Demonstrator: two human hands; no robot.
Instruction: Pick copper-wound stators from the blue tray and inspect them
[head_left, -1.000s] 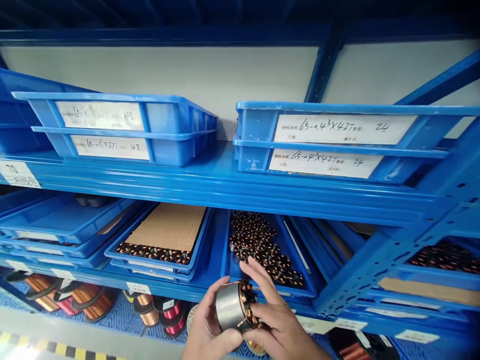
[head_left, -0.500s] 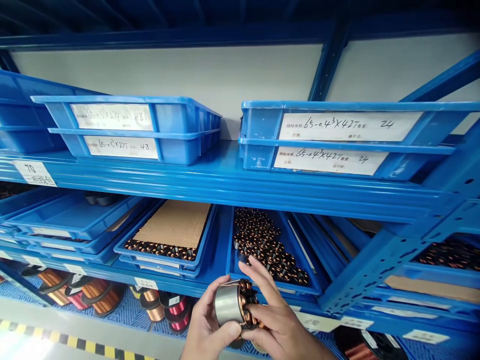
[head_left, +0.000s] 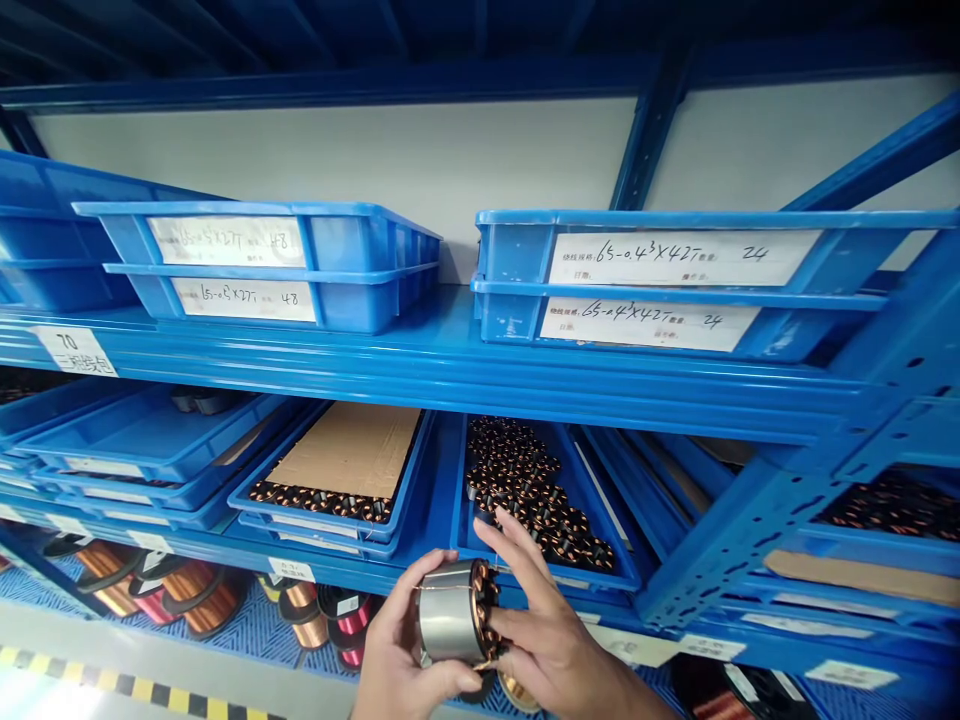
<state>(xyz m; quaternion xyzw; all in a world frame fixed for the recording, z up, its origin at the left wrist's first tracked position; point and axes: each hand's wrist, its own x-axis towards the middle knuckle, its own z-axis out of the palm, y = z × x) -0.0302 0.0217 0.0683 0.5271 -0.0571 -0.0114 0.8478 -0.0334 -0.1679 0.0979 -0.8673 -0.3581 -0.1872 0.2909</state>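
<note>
A motor stator, a grey metal cylinder with copper windings on its right face, sits low in the middle of the view. My left hand grips its metal body from below and the left. My right hand touches the winding side with thumb and fingers, index finger stretched up. Just behind them, on the middle shelf, a blue tray holds several wound stators.
Blue racking fills the view. Stacked labelled blue trays and more labelled trays sit on the upper shelf. A tray with cardboard lies left of the stator tray. Copper wire spools stand on the bottom shelf. A yellow-black floor stripe runs at lower left.
The stator and both hands have shifted slightly left and down in view; the stator has turned a little. The camera view drifted right, then steadied.
</note>
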